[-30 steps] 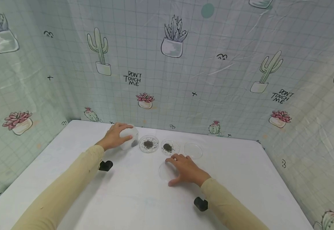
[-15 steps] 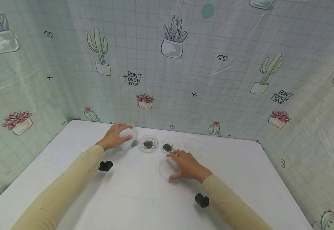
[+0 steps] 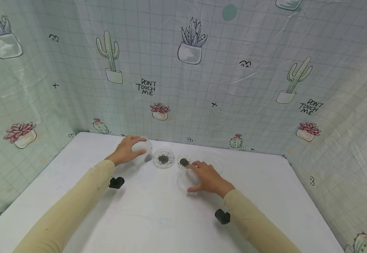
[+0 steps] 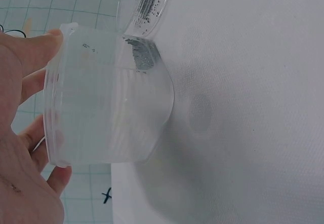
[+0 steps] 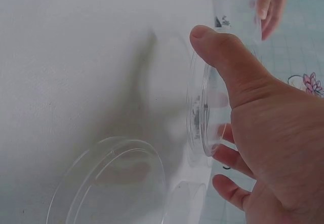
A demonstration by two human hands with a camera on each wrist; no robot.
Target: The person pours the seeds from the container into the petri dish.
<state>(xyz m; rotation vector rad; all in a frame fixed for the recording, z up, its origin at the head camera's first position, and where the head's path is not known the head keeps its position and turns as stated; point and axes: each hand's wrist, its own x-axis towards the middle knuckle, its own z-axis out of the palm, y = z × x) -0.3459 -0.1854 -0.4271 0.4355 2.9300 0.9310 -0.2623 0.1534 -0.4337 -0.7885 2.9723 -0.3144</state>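
Note:
My left hand [image 3: 124, 151] grips a translucent plastic tub [image 4: 96, 107] by its rim, thumb on one side and fingers on the other. Dark grains show through the tub's lower wall near the tabletop. Between the thumb and fingers of my right hand [image 3: 208, 179] is a clear petri dish lid [image 3: 186, 181], held by its edge close in front of the dishes. To its left stands a petri dish of brown grains [image 3: 163, 159]. Just behind the lid, a second petri dish of dark green-black grains [image 3: 184, 162] is partly overlapped by my right fingertips.
An empty clear petri dish [image 3: 216, 165] lies right of the filled ones, partly behind my right hand. Another clear round dish or lid [image 5: 111, 183] appears low in the right wrist view. All sit on the white table [image 3: 158, 218], before a cactus-print sheet [image 3: 221, 84].
My right hand has carried the lid a little away from me and to the right, nearer the dark-grain dish. My left hand and the tub stay where they were.

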